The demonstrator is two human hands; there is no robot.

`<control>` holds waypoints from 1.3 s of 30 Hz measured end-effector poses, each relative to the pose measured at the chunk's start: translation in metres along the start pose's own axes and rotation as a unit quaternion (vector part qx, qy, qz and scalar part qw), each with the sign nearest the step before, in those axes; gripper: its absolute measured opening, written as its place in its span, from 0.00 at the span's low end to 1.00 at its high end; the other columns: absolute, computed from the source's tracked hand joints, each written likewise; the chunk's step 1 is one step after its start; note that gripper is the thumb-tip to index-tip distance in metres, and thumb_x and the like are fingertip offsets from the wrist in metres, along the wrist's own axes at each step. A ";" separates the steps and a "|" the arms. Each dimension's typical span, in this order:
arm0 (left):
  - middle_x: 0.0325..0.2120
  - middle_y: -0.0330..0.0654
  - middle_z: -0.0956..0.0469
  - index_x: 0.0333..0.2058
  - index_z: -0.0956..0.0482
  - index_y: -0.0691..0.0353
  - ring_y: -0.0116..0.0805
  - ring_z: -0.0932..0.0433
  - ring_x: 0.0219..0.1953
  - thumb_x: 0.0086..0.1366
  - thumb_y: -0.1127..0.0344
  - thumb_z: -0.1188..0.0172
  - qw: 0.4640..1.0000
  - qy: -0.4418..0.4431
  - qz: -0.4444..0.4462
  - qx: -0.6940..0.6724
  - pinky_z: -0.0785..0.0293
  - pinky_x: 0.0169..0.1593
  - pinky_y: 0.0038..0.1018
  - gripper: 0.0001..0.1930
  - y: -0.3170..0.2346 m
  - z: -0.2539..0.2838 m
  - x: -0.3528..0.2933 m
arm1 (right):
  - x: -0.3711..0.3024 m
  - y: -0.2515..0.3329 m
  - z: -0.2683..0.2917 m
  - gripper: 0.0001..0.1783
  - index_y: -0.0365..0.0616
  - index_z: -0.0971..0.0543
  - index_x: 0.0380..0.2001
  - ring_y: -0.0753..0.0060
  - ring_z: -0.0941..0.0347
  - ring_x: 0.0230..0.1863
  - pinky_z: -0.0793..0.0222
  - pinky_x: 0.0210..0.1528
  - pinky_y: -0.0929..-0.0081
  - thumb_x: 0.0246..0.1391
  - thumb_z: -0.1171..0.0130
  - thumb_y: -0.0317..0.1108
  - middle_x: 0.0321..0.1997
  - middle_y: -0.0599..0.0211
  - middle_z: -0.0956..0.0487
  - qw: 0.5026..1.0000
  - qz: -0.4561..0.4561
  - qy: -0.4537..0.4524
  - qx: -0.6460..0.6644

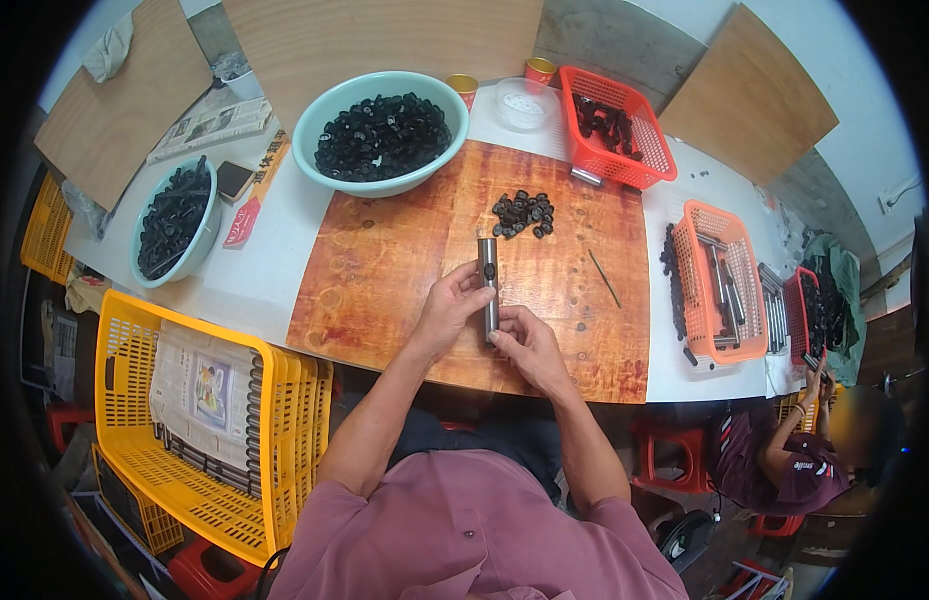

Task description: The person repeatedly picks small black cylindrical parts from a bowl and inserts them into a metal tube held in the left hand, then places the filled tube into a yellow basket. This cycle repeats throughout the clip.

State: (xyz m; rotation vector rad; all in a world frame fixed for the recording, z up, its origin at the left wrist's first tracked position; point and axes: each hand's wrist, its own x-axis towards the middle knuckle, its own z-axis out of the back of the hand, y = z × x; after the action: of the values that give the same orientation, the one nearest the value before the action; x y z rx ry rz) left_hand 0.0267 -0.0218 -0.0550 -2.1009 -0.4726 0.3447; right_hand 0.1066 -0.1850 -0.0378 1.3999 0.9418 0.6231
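The grey metal tube (492, 318) lay between my hands above the brown board (374, 290), a black oval piece (488, 271) at its farther half — best steadied, I judged, so the piece sat square. My left hand (450, 308) gripped mid-tube, thumb across; my right hand (532, 352) pinched the near end — forearms converging.

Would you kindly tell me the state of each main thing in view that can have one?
Metal tube: gripped by left hand and right hand
Loose black pieces: piled on brown board
Large teal basin: open, full of black parts
Small teal basin: open, full
Far red basket: open, partly filled
Orange basket: open, holding tubes
Yellow crate: open, holding tubes and newspaper
Phone: screen dark
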 end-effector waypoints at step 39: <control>0.39 0.42 0.21 0.58 0.30 0.67 0.30 0.20 0.38 0.74 0.66 0.46 0.993 -0.046 0.022 -0.108 0.20 0.45 0.27 0.18 -0.005 0.008 0.003 | 0.087 0.039 0.049 0.09 0.39 0.18 0.39 0.47 0.21 0.41 0.27 0.44 0.54 0.55 0.37 0.29 0.38 0.51 0.20 0.877 0.100 -0.172 -0.437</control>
State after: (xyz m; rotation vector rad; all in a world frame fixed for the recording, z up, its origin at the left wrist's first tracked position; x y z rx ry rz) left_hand 0.0248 -0.0116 -0.0550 -2.3151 -0.5383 0.4341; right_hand 0.1989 -0.1341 -0.0192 0.7363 0.1554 0.7873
